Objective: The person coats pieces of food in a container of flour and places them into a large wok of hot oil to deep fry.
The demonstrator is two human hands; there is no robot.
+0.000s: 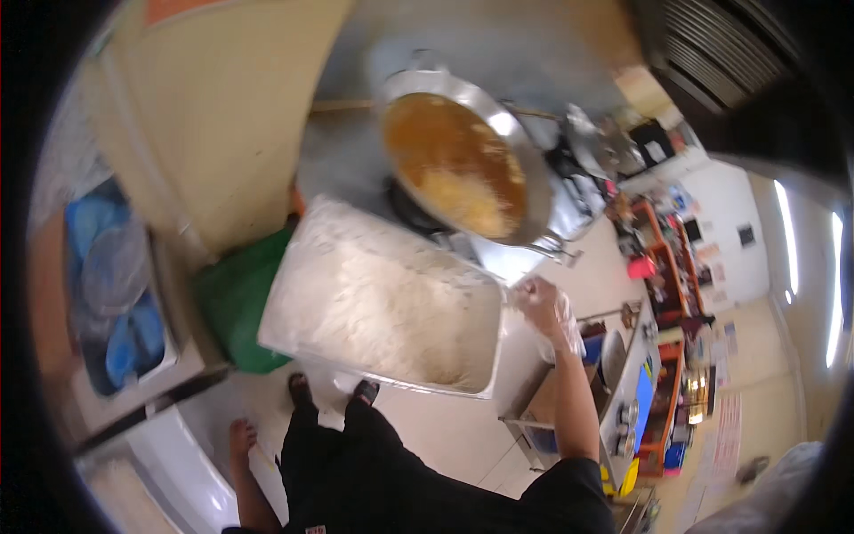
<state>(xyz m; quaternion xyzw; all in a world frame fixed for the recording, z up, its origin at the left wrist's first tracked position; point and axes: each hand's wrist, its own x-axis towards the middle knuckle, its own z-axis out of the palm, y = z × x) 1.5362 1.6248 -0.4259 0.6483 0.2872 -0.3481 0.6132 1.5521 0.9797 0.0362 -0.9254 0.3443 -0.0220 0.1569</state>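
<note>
A large metal pan [540, 207] sits on the stove, holding brown oil with a pale, foaming mass of food [467, 200] at its near side. In front of it stands a deep metal tray [497, 347] with white flour-like powder [380, 294] spread inside. My right hand [542, 308], with clear plastic around its palm and wrist, is just beyond the tray's right rim, fingers curled. Blur hides whether it grips anything. My left hand [242, 437] hangs low at my side with curled fingers, and nothing shows in it.
At left, a sink-like basin [170, 357] holds blue items and a clear round container. A green bin [233, 307] stands beside the tray. To the right are a metal worktable [617, 400] with bowls and a blue board, and orange shelves [667, 280]. Tiled floor [440, 427] lies below.
</note>
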